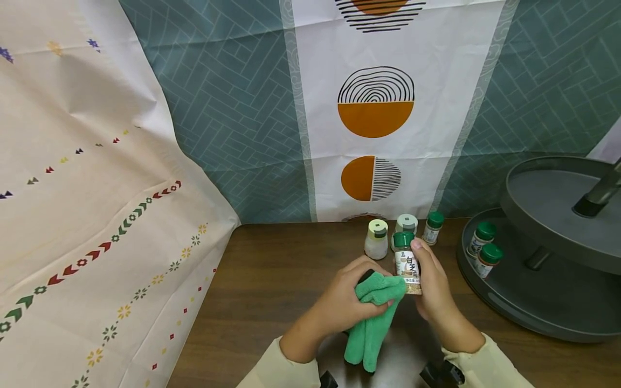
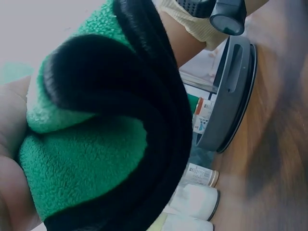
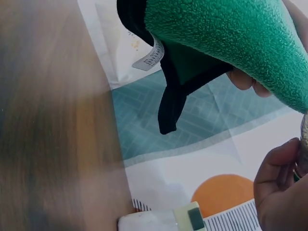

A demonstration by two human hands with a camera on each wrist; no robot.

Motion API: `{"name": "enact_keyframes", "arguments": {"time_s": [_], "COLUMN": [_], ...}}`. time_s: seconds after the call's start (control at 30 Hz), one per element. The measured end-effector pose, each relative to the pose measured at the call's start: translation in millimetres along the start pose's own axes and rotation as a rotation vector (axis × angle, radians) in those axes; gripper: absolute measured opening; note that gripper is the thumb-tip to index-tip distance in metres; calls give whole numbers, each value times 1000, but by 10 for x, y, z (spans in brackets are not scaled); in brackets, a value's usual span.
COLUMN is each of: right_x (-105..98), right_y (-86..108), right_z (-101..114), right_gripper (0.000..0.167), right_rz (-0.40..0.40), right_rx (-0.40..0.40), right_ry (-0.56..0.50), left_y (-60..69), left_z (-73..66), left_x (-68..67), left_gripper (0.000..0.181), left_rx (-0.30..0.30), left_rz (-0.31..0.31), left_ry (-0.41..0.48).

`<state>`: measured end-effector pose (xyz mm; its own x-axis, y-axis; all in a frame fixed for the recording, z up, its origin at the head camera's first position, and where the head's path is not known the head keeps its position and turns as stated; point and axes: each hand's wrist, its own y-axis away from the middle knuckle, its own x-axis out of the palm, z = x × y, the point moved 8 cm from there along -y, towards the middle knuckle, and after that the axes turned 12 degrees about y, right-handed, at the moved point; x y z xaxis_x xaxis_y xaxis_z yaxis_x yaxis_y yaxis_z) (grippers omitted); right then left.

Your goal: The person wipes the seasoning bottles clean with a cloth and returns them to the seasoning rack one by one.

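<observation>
My left hand (image 1: 346, 302) grips a green cloth (image 1: 375, 323) with black edging, bunched so that its lower folds hang down. A corner of the cloth meets the lower part of a spice jar (image 1: 407, 267) with a green cap and a white label. That jar is held upright, slightly tilted, in my right hand (image 1: 434, 288), thumb along its side. In the left wrist view the folded cloth (image 2: 91, 159) fills most of the picture. The right wrist view shows the cloth (image 3: 231, 43) with a small white tag, and my right hand (image 3: 284, 192) at the edge.
Behind the hands stand two white-bodied shakers, one with a yellowish lid (image 1: 377, 240) and one with a pale lid (image 1: 406, 222). A green-capped jar (image 1: 433, 227) is beside them. At right, a dark two-tier round rack (image 1: 519, 302) carries two green-capped jars (image 1: 485, 237) on its lower tier.
</observation>
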<state>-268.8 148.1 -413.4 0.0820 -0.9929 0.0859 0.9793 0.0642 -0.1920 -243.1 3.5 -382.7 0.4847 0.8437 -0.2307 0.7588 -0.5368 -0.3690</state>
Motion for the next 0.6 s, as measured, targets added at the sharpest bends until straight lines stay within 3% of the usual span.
{"name": "enact_keyframes", "arguments": {"time_s": [0.13,0.4,0.6], "right_x": [49,172,219], "right_y": [-4,16,51], "right_z": [-6,-62,-91], "right_gripper": [35,32,27], "right_rz": [71,169,180], "right_rx": [2,47,106], "right_ry": [-7,184,220], "left_y": [-3,2,34], "left_z": [5,68,73], "left_x": [-41,-269,-407], "left_gripper": [36,35,36], "left_rx": [3,-31,-43], "left_rz": [-44,-286,-414], "left_ry": [-11,11,55]}}
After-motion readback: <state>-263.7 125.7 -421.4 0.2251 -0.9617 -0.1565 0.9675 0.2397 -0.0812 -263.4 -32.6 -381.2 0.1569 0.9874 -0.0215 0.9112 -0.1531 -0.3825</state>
